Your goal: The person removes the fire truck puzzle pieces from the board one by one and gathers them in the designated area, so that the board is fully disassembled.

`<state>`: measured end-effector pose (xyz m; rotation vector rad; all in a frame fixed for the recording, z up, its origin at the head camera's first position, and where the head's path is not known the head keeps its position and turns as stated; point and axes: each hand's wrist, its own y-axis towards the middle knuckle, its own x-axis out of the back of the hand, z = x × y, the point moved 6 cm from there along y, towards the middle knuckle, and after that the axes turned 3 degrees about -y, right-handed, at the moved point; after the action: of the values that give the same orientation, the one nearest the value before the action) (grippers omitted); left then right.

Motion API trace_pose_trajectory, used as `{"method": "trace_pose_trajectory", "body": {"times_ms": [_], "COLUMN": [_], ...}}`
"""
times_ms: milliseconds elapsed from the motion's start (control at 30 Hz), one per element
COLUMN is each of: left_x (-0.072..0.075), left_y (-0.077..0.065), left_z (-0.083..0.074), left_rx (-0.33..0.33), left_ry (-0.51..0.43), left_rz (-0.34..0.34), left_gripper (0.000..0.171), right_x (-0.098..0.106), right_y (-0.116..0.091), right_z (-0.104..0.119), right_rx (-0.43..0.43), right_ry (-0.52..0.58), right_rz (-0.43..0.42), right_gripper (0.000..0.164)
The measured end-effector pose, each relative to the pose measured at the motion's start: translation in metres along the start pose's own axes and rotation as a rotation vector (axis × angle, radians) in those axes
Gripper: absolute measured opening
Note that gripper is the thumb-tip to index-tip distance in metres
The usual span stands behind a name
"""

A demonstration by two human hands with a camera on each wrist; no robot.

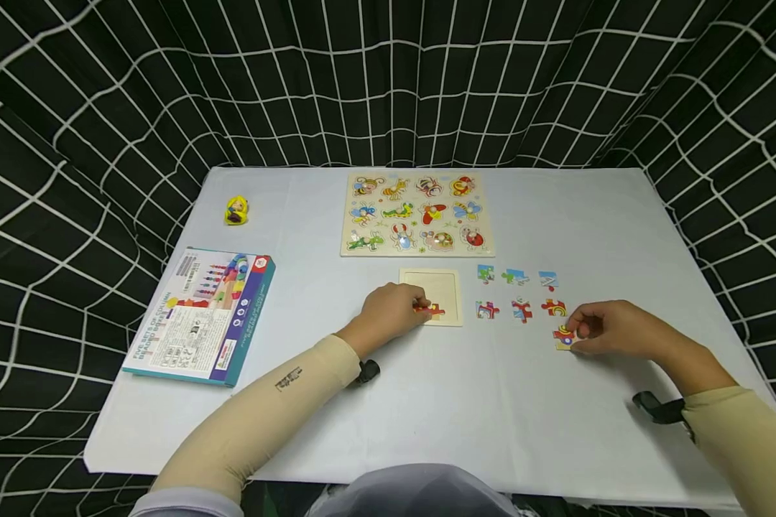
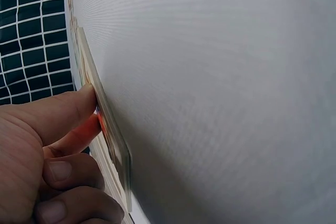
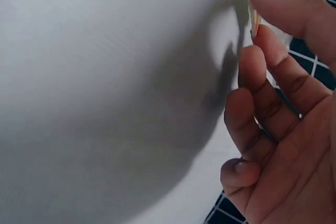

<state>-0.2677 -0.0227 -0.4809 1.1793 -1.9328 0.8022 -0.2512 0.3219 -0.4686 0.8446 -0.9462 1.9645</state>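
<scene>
My left hand (image 1: 397, 310) is at the lower left corner of a small square wooden puzzle tray (image 1: 453, 280). Its thumb and index finger pinch a red jigsaw piece (image 1: 436, 310) low in the tray; the fingertips hide part of it. In the left wrist view, the thumb lies against the edge of the tray (image 2: 118, 145). On the right, my right hand (image 1: 611, 330) pinches a red and yellow jigsaw piece (image 1: 563, 337) by its right edge, between thumb and index finger. The right wrist view shows that piece (image 3: 255, 22) nearly edge-on, the other fingers loosely bent.
Several loose jigsaw pieces (image 1: 521, 311) lie in rows between tray and right hand. Behind stands an insect peg board (image 1: 378, 249). A boxed toy (image 1: 194, 323) and a small yellow figurine (image 1: 236, 210) are on the left of the white table (image 1: 427, 424).
</scene>
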Motion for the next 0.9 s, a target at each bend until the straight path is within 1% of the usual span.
{"method": "trace_pose_trajectory", "body": {"times_ms": [133, 167, 267, 367, 433, 500, 567, 633, 733, 800, 900], "left_x": [-0.001, -0.002, -0.002, -0.001, 0.002, 0.006, 0.011, 0.014, 0.015, 0.014, 0.014], "left_y": [-0.001, -0.001, -0.002, -0.003, -0.003, -0.002, -0.001, 0.0, 0.0, -0.001, -0.002], "left_z": [0.004, 0.005, 0.007, 0.01, 0.013, 0.017, 0.021, 0.023, 0.026, 0.028, 0.031], "left_rx": [0.01, 0.011, 0.014, 0.021, 0.027, 0.026, 0.024, 0.019, 0.036, 0.052, 0.079], "left_ry": [-0.013, -0.015, -0.021, -0.046, -0.072, -0.086, -0.074, -0.042, -0.013, -0.006, -0.008], "left_rz": [0.012, 0.017, 0.032, 0.037, 0.039, 0.034, 0.023, 0.011, 0.012, 0.017, 0.025], "left_gripper": [0.014, 0.015, 0.017, 0.026, 0.033, 0.036, 0.034, 0.03, 0.025, 0.023, 0.02], "right_x": [-0.005, -0.005, -0.002, -0.002, -0.008, -0.015, -0.022, -0.027, -0.034, -0.04, -0.047], "right_y": [0.004, 0.005, 0.009, 0.022, 0.033, 0.046, 0.058, 0.07, 0.085, 0.094, 0.103], "right_z": [0.001, 0.003, 0.016, 0.035, 0.049, 0.063, 0.08, 0.098, 0.126, 0.141, 0.157], "right_rx": [0.003, 0.006, 0.053, 0.108, 0.139, 0.159, 0.188, 0.223, 0.272, 0.296, 0.324], "right_ry": [-0.016, -0.02, -0.014, -0.031, -0.057, -0.1, -0.14, -0.169, -0.197, -0.22, -0.265], "right_rz": [-0.001, -0.009, -0.057, -0.088, -0.082, -0.066, -0.059, -0.059, -0.062, -0.057, -0.066], "right_gripper": [0.034, 0.034, 0.034, 0.03, 0.026, 0.021, 0.016, 0.01, 0.004, 0.004, 0.007]}}
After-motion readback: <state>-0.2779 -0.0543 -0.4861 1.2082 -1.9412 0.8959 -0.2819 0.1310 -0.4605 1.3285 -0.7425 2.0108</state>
